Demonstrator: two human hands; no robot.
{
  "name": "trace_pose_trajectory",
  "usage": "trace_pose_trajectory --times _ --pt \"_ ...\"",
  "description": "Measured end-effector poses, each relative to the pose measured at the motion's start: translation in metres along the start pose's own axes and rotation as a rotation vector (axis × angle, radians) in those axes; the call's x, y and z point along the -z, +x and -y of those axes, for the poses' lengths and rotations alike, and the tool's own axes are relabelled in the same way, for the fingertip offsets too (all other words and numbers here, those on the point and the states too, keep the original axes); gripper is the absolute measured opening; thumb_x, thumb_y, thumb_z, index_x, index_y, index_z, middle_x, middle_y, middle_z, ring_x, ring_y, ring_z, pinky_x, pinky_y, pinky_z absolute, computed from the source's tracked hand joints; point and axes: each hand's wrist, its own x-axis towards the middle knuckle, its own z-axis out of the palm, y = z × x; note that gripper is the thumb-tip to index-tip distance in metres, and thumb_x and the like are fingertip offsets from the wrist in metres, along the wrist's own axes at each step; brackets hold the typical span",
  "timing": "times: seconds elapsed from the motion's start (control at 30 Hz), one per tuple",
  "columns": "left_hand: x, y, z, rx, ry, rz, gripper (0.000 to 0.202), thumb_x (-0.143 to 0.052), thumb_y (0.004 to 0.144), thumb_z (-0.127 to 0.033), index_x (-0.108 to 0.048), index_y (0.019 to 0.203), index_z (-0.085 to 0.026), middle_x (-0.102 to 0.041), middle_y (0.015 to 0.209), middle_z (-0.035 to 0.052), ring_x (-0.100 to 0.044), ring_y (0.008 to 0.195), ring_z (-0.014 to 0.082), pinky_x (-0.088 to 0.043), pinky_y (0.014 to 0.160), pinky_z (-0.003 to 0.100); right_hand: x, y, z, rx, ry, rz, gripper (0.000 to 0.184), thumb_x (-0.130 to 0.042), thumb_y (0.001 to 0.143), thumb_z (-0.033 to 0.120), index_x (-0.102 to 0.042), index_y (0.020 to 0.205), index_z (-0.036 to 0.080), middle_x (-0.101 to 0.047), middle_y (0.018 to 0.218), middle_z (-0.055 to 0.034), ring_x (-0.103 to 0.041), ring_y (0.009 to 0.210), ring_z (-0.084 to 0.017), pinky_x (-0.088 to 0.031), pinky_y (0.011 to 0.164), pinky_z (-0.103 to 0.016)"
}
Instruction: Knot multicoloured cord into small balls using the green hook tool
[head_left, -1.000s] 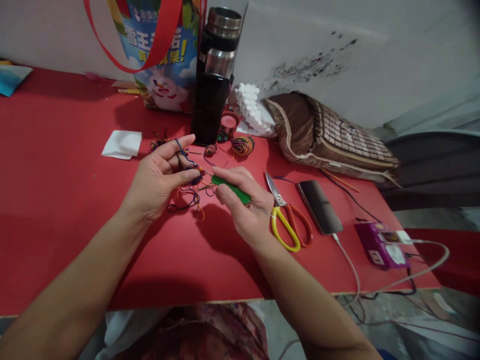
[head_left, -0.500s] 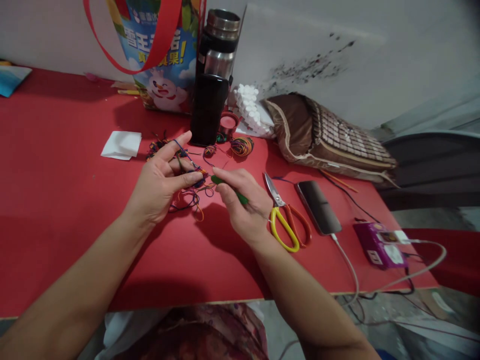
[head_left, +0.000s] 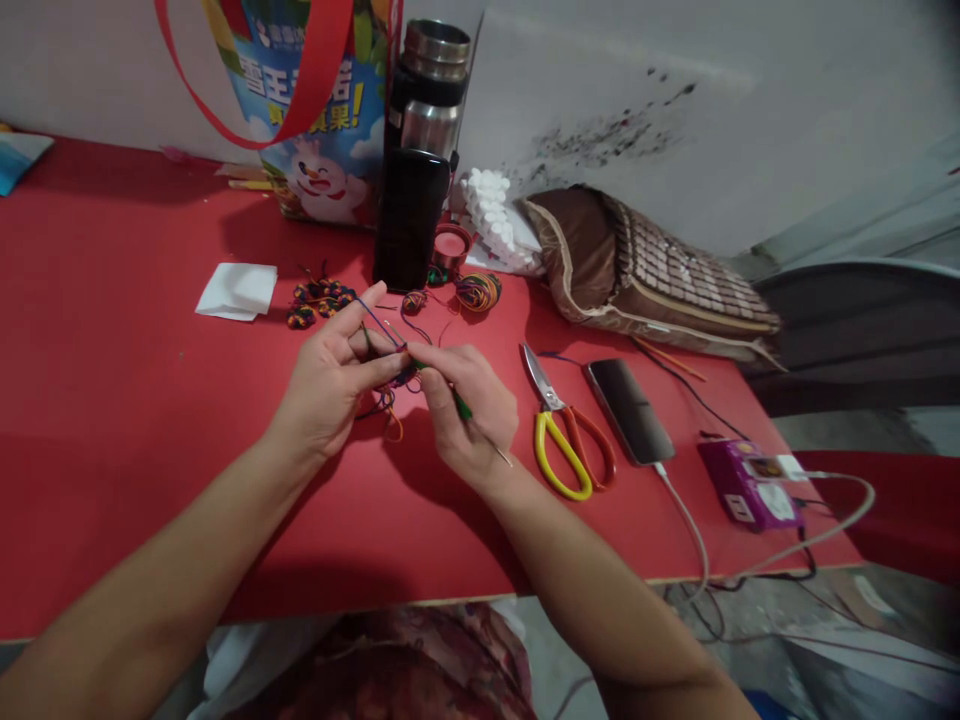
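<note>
My left hand (head_left: pixel 330 375) pinches a small piece of multicoloured crochet work (head_left: pixel 403 378) between thumb and fingers, with a dark blue yarn (head_left: pixel 379 322) stretched over its raised index finger. A green-handled crochet hook (head_left: pixel 461 405) is gripped in my right hand (head_left: pixel 472 405), its tip at the work and hidden by the fingers. A thin metal end sticks out behind that hand. Loose yarn ends (head_left: pixel 386 405) hang below the work. Behind my left hand lie several small dark and orange knotted pieces (head_left: pixel 319 298). Balls of multicoloured yarn (head_left: pixel 480 291) rest beyond my hands.
Scissors (head_left: pixel 559 425) and a phone (head_left: pixel 628 410) on a cable lie to the right, near a purple box (head_left: pixel 752 485). At the back are a printed bag (head_left: pixel 322 165), a steel flask (head_left: pixel 435 90), an upright black phone (head_left: pixel 411 220) and a brown cushion (head_left: pixel 660 265). Folded white paper (head_left: pixel 237 291) lies left.
My right hand has moved left and closer to my left hand, and the hook has turned so its rear end shows. My left hand has shifted slightly right, uncovering the knotted pieces.
</note>
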Motion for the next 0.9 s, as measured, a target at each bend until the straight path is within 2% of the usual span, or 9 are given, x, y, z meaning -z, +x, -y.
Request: trace_pose_trajectory --times 0.1,0.23,0.33,0.43,0.53,0.73,0.9 --pt "0.003 0.002 -0.003 0.052 -0.024 0.043 0.081 -0.094 0.067 -0.006 -0.07 0.143 -0.014 -0.07 0.073 -0.0059 -0.068 0.067 0.0102 -0.056 0.066 0.019 0.004 0.003 -0.002 -0.017 0.093 0.022 0.026 -0.061 0.111 0.021 -0.078 0.131 0.025 -0.085 0.108 -0.0057 -0.078 0.088 -0.016 -0.065 0.079 -0.032" --pt "0.005 0.004 -0.001 -0.034 0.084 0.038 0.08 -0.092 0.068 -0.003 -0.07 0.144 -0.014 -0.073 0.073 -0.0055 -0.069 0.067 0.0106 -0.056 0.065 0.019 0.005 0.005 -0.001 -0.108 0.062 0.077 0.022 -0.06 0.111 0.02 -0.078 0.123 0.023 -0.085 0.104 -0.005 -0.078 0.088 -0.016 -0.065 0.082 -0.032" --pt "0.003 0.003 0.002 -0.082 0.085 0.01 0.079 -0.093 0.071 -0.004 -0.07 0.145 -0.017 -0.074 0.075 -0.0056 -0.067 0.066 0.01 -0.054 0.063 0.019 -0.001 0.002 0.003 -0.039 -0.055 0.042 0.026 -0.06 0.11 0.017 -0.075 0.13 0.023 -0.083 0.106 -0.0064 -0.076 0.09 -0.017 -0.065 0.082 -0.033" --pt "0.0 0.001 0.002 0.006 -0.041 0.041 0.075 -0.097 0.07 -0.008 -0.072 0.14 -0.017 -0.073 0.076 -0.0054 -0.066 0.066 0.0098 -0.055 0.064 0.018 -0.005 -0.003 0.004 0.059 -0.117 0.001 0.034 -0.059 0.111 0.018 -0.07 0.142 0.024 -0.081 0.11 -0.0082 -0.074 0.089 -0.018 -0.065 0.08 -0.034" --pt "-0.001 0.001 -0.002 0.072 -0.126 0.07 0.071 -0.098 0.067 -0.006 -0.073 0.133 -0.016 -0.073 0.075 -0.0056 -0.068 0.068 0.0095 -0.056 0.067 0.017 -0.003 -0.003 0.002 0.099 -0.084 0.007 0.035 -0.059 0.112 0.023 -0.069 0.146 0.025 -0.081 0.112 -0.0092 -0.074 0.091 -0.019 -0.065 0.079 -0.034" --pt "0.006 0.006 -0.011 0.102 -0.124 0.059 0.065 -0.094 0.066 0.004 -0.075 0.126 -0.014 -0.072 0.074 -0.0056 -0.068 0.066 0.0081 -0.057 0.067 0.015 0.004 0.002 -0.001 -0.094 0.11 0.032 0.03 -0.063 0.111 0.033 -0.075 0.139 0.027 -0.084 0.11 -0.0062 -0.077 0.089 -0.018 -0.065 0.082 -0.035" --pt "0.01 0.01 -0.014 0.113 -0.117 0.025 0.064 -0.09 0.066 0.008 -0.076 0.124 -0.014 -0.073 0.072 -0.0051 -0.069 0.065 0.0079 -0.056 0.065 0.014 0.009 0.006 -0.002 -0.109 0.142 0.065 0.025 -0.066 0.11 0.031 -0.079 0.131 0.025 -0.084 0.103 -0.0054 -0.076 0.088 -0.017 -0.063 0.081 -0.034"
